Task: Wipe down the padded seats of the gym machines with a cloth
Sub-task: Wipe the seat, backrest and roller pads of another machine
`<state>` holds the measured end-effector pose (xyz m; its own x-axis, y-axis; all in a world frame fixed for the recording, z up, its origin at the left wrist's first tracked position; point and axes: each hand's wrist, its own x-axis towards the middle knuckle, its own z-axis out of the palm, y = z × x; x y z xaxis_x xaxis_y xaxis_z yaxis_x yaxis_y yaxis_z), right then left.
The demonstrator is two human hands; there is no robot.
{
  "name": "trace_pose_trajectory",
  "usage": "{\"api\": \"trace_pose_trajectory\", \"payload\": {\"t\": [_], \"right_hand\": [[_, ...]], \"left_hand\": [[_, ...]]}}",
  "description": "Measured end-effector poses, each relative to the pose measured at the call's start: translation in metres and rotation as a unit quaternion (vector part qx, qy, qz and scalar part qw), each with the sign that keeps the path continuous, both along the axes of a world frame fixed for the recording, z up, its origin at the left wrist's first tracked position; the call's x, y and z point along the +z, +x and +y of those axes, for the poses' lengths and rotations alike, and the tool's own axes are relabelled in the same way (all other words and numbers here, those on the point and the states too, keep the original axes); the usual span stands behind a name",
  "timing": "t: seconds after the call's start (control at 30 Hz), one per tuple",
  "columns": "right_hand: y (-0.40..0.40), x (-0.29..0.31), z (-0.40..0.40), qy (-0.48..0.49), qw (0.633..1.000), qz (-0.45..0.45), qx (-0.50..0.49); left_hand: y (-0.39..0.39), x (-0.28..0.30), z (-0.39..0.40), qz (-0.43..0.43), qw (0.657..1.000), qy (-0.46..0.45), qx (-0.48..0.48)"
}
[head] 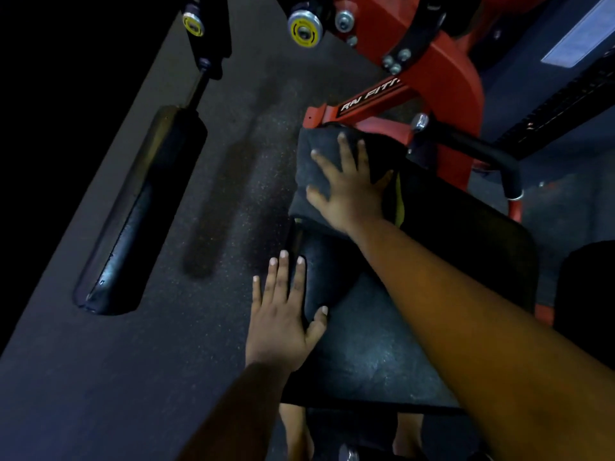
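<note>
Pressing cloth with spread right hand, left hand flat on seat, frame lettered "RN FIT"

Black padded seat: vinyl-like, smooth, faint sheen with dusty scuffs. Grey cloth: soft, matt, slightly napped, yellow edge showing. Red frame: painted metal, semi-gloss, with bright steel bolts. Black handle: matt rubbery grip. Long pad at left: shiny black vinyl, creased. Floor: speckled rubber, rough, matt.
</note>
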<state>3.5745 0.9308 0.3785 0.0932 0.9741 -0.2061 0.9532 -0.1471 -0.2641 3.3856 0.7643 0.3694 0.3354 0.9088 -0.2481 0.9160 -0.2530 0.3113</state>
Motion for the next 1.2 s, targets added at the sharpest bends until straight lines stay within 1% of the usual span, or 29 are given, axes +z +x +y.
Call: {"api": "trace_pose_trajectory", "payload": {"t": [0.07,0.1,0.13,0.2,0.23,0.27,0.3,0.33,0.4,0.43,0.47,0.5,0.53,0.6,0.63,0.67,0.7,0.73,0.77,0.83,0.87,0.93,0.97,1.0,1.03,1.1,1.13,1.17,1.2], "right_hand": [[0.017,-0.007,-0.041,-0.008,1.0,-0.004,0.021],[0.038,-0.009,-0.049,-0.017,1.0,-0.015,0.01],[0.062,-0.012,-0.052,-0.033,0.999,-0.026,-0.03],[0.095,-0.016,-0.038,-0.061,0.985,0.005,-0.159],[0.096,-0.018,-0.028,-0.068,0.973,0.028,-0.219],[0.084,-0.018,-0.02,-0.07,0.965,0.035,-0.249],[0.065,-0.016,-0.018,-0.059,0.967,0.023,-0.245],[0.042,-0.013,-0.019,-0.04,0.977,0.01,-0.211],[0.009,-0.007,-0.038,-0.021,0.995,0.017,-0.101],[0.009,-0.008,-0.053,-0.022,0.998,0.023,-0.048],[0.019,-0.013,-0.069,-0.015,0.999,0.016,-0.025],[0.04,-0.019,-0.086,-0.004,0.999,0.001,-0.044],[0.066,-0.027,-0.102,-0.006,0.995,-0.016,-0.095],[0.117,-0.038,-0.122,-0.037,0.971,-0.003,-0.234],[0.128,-0.041,-0.127,-0.05,0.953,0.013,-0.299],[0.127,-0.042,-0.126,-0.061,0.937,0.018,-0.343],[0.112,-0.04,-0.125,-0.062,0.93,0.013,-0.361],[0.089,-0.034,-0.125,-0.054,0.933,0.012,-0.355],[0.059,-0.03,-0.132,-0.043,0.946,0.014,-0.322],[0.001,-0.018,-0.166,-0.026,0.979,0.014,-0.201],[-0.014,-0.015,-0.191,-0.025,0.99,0.019,-0.139],[0.003,-0.016,-0.222,-0.031,0.996,0.039,-0.078],[0.025,-0.023,-0.228,-0.041,0.996,0.027,-0.079],[0.051,-0.031,-0.228,-0.058,0.993,0.006,-0.102],[0.075,-0.037,-0.227,-0.075,0.986,-0.007,-0.15],[0.105,-0.043,-0.217,-0.085,0.959,0.018,-0.269],[0.101,-0.044,-0.212,-0.079,0.945,0.033,-0.315],[0.084,-0.041,-0.209,-0.074,0.937,0.032,-0.34],[0.057,-0.036,-0.21,-0.068,0.936,0.024,-0.344]], "left_hand": [[0.0,0.0,0.001,-0.003,1.0,-0.007,-0.002],[0.0,0.001,0.002,-0.004,1.0,-0.009,-0.002],[0.0,0.001,0.002,-0.008,1.0,-0.012,-0.005],[-0.001,0.0,0.002,-0.018,1.0,-0.01,-0.004],[-0.001,-0.001,0.003,-0.02,1.0,-0.008,-0.003],[-0.002,-0.002,0.003,-0.021,1.0,-0.007,-0.001],[-0.001,-0.003,0.002,-0.021,1.0,-0.007,-0.002],[-0.002,-0.003,0.002,-0.02,1.0,-0.007,-0.002],[-0.001,-0.002,0.003,-0.019,1.0,-0.011,-0.004],[-0.001,-0.002,0.003,-0.017,1.0,-0.012,-0.004],[-0.001,-0.002,0.003,-0.014,1.0,-0.011,-0.003],[0.0,-0.001,0.003,-0.015,1.0,-0.006,-0.005],[0.0,-0.001,0.003,-0.019,1.0,-0.002,-0.008],[0.0,0.001,0.003,-0.032,0.999,0.007,-0.008],[-0.001,0.0,0.004,-0.037,0.999,0.007,-0.007],[0.0,-0.001,0.005,-0.041,0.999,0.004,-0.006],[0.0,-0.002,0.004,-0.045,0.999,-0.002,-0.006],[0.0,-0.002,0.005,-0.05,0.999,-0.006,-0.005],[-0.001,-0.002,0.005,-0.055,0.998,-0.008,-0.004],[-0.002,0.0,0.006,-0.061,0.998,-0.003,-0.01],[-0.002,0.0,0.006,-0.063,0.998,-0.002,-0.012],[-0.004,-0.001,0.006,-0.071,0.997,-0.011,-0.011],[-0.004,-0.001,0.005,-0.074,0.997,-0.011,-0.007],[-0.004,0.0,0.006,-0.078,0.997,-0.01,-0.005],[-0.003,0.0,0.005,-0.084,0.996,-0.01,-0.006],[-0.004,0.001,0.005,-0.096,0.995,-0.007,-0.006],[-0.004,0.0,0.005,-0.101,0.995,-0.005,-0.006],[-0.005,-0.001,0.005,-0.106,0.994,-0.007,-0.006],[-0.005,-0.002,0.005,-0.112,0.994,-0.012,-0.006]]}}
